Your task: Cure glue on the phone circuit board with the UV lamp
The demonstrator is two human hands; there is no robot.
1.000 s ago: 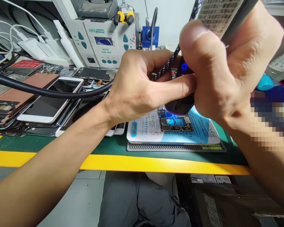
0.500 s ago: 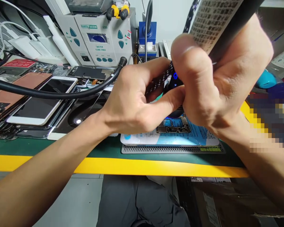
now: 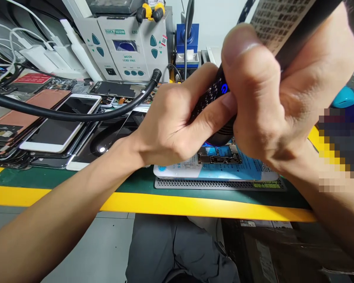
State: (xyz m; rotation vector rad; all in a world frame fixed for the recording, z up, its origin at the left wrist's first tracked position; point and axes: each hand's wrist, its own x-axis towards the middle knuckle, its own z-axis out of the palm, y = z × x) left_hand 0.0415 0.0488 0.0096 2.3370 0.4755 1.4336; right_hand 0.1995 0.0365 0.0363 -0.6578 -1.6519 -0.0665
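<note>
Clasping the device [image 3: 221, 136] in left hand [image 3: 171, 127] and right hand [image 3: 261, 94], over the board [image 3: 220, 160]; seems stiff, light. Grip device's barrel; take likely fragile board by edges.

Single head-worn view, facing forward and steeply down, close above both hands, workbench beyond and below

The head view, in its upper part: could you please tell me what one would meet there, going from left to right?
White chargers, white tube, grey machine, blue stand, right hand.
</note>
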